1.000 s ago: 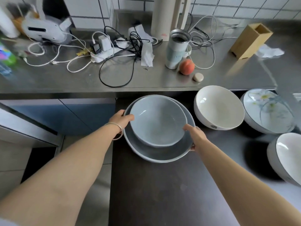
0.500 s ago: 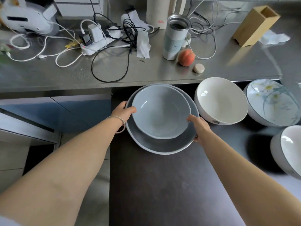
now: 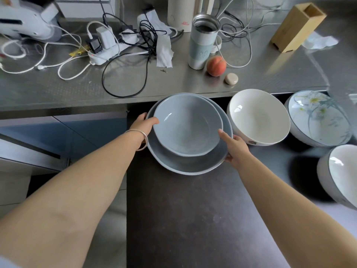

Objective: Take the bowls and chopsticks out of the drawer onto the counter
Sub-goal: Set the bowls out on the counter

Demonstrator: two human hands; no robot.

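- Bowls: I see two grey ones nested, a smaller bowl (image 3: 186, 126) sitting inside a larger bowl (image 3: 189, 163), over the dark drawer floor (image 3: 183, 219) near its back edge, just below the front edge of the steel counter (image 3: 270, 74).
- My left hand (image 3: 142, 125) grasps the stack at its left rim, thumb laid over the edge of the smaller bowl; a silver bangle (image 3: 140, 139) circles that wrist.
- My right hand (image 3: 234, 147) grasps the right rim of the larger bowl, one finger pressed against the smaller bowl's side.
- I cannot tell whether the stack rests on the drawer floor or is lifted off it.
- A cream bowl (image 3: 257, 117) stands tilted just beside the stack on its right, near the right hand.
- Further right leans a flowered bowl (image 3: 318, 118), and a white bowl with a grey outside (image 3: 342, 175) lies at the drawer's right edge.
- On the counter near its front edge are a peach (image 3: 216, 65), a small pebble-like thing (image 3: 231, 78) and an open steel tumbler (image 3: 202, 41); cables (image 3: 123, 78) sprawl to the left, and a wooden block (image 3: 298, 28) stands towards the back right.
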